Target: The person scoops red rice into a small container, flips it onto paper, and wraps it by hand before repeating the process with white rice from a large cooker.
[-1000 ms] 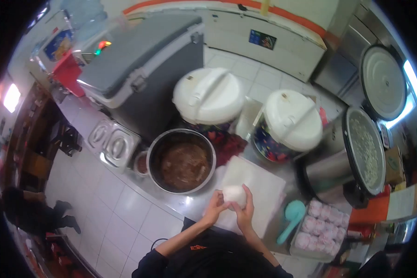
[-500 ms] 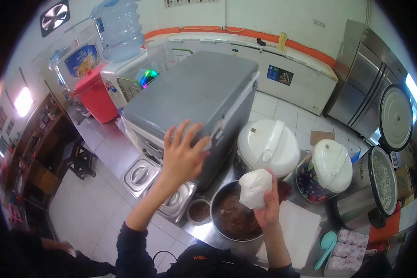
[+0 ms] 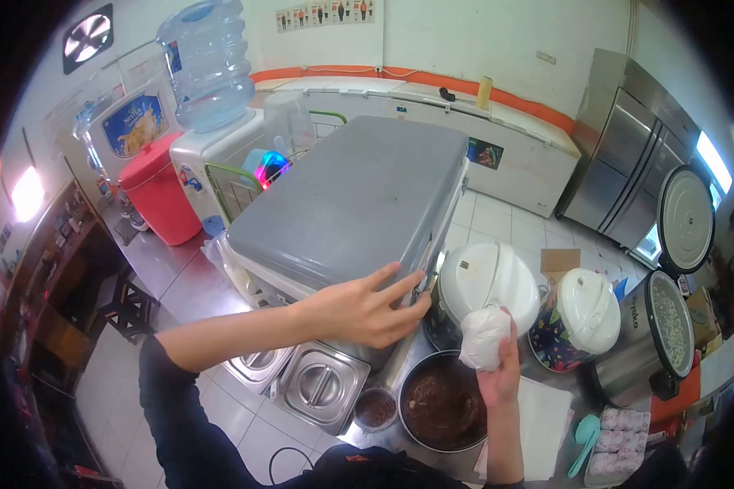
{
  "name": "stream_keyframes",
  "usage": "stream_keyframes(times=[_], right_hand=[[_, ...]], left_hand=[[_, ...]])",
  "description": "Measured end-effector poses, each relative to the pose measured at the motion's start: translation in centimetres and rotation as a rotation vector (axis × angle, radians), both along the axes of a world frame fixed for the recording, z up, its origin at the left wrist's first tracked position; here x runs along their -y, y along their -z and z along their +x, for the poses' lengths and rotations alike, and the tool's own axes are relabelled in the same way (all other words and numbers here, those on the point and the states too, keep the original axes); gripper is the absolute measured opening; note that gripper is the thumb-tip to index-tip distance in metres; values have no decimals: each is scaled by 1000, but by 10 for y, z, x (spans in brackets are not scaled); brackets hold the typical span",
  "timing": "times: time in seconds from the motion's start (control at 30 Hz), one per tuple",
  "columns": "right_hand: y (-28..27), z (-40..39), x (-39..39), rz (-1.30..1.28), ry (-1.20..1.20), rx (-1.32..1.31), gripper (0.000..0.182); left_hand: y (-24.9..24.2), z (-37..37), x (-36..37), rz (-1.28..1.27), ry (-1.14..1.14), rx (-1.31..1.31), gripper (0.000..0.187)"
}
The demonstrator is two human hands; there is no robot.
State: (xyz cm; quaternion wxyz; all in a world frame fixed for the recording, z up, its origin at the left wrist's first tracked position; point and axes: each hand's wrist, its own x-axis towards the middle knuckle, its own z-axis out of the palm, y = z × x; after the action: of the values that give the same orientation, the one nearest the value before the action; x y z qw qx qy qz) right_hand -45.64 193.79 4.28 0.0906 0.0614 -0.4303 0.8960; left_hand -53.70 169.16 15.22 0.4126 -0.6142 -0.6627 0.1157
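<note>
Left to right. The left grip (image 3: 367,311) is spread, its fingers beside the front latch (image 3: 421,281) of the grey cooler (image 3: 351,196); contact with the latch cannot be told. Fingers placed at the lid's edge could be nipped if the lid shifts or drops. The left forearm passes over the steel pans (image 3: 322,385), so a lowered elbow could jar their lids. A small bowl of reddish-brown food (image 3: 375,409) lies just beside the large pot (image 3: 400,399); a stray sleeve could tip it. The white bundle (image 3: 484,337) is held up in the right grip (image 3: 501,371), pinched between thumb and fingers, near the far edge of the pot and in front of the larger white-lidded container (image 3: 488,285). If the pinch slackens, the bundle could fall into the uncovered brown food (the pot has no lid on); if it tightens too far, the soft-looking wrapping could split. A turn towards the container could knock the bundle against it. The right forearm hangs over the white sheets (image 3: 544,420), which could slide along the desk if brushed.
</note>
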Motion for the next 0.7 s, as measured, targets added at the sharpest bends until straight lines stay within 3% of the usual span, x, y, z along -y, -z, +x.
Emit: stream_keyframes(times=[0.27, 0.43, 0.53, 0.6, 0.7], right_hand=[[-62, -82, -8, 166, 4, -46, 57], [-111, -198, 26, 647, -37, -111, 61], [-103, -274, 59, 957, -57, -18, 65], [-96, -284, 93, 1021, -114, 58, 66], [-66, -276, 133, 1115, -290, -33, 68]], left_hand=[[-88, -15, 47, 337, -135, -275, 15], [-110, -39, 75, 523, -129, -289, 21], [-113, -47, 81, 578, -100, -304, 20], [-114, -48, 83, 595, -96, -322, 20], [-114, -39, 84, 602, -97, -284, 20]])
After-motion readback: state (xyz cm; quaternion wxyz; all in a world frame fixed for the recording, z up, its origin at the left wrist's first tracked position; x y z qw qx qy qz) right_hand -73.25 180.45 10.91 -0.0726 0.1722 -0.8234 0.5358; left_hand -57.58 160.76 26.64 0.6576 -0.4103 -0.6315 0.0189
